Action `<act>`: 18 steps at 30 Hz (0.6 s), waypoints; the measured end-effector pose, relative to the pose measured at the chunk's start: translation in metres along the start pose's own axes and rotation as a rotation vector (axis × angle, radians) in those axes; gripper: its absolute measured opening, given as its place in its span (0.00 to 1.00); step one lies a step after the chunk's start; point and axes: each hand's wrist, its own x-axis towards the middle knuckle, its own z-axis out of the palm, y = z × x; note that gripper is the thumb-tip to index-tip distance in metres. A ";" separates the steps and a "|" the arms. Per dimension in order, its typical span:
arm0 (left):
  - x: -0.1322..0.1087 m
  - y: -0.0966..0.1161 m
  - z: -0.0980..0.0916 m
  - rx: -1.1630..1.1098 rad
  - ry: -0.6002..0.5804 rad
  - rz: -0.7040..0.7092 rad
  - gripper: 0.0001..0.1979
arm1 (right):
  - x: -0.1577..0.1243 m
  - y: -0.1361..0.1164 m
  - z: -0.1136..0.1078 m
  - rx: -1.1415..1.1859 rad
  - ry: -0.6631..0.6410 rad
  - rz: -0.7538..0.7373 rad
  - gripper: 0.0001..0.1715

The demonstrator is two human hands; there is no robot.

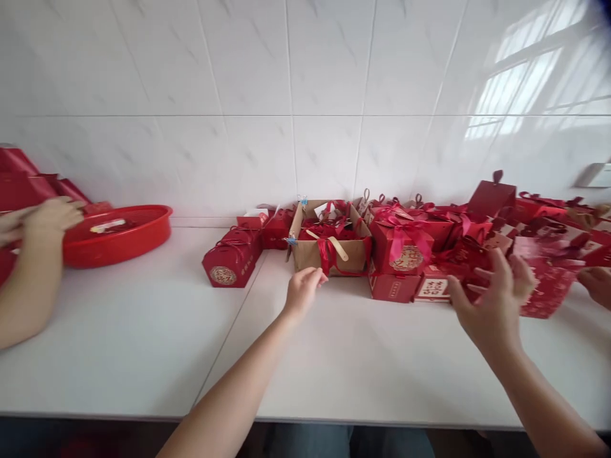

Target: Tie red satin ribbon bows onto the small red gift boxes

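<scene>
My left hand point(303, 290) reaches to the front of an open brown cardboard box point(310, 254) filled with red ribbons and tags; its fingers are loosely curled and hold nothing. My right hand point(496, 299) hovers with fingers spread in front of a pile of red gift boxes point(458, 245), nearest a small red-and-white box point(433, 288). A red box tied with a ribbon bow point(403, 245) stands between the two hands.
A red hexagonal box point(233, 257) sits left of the cardboard box. A red round tray point(119, 234) lies far left, where another person's hands point(45, 219) work on red boxes. Another hand point(599, 283) shows at the right edge. White tiled wall behind.
</scene>
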 end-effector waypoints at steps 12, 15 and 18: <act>0.028 0.003 -0.093 0.590 0.762 0.012 0.36 | -0.046 -0.069 0.127 0.354 -0.894 -0.542 0.23; 0.031 -0.008 -0.137 0.710 0.744 -0.139 0.51 | -0.052 -0.057 0.129 0.415 -0.869 -0.430 0.25; 0.028 -0.017 -0.166 0.687 0.579 -0.235 0.56 | -0.049 -0.047 0.127 0.478 -0.844 -0.300 0.23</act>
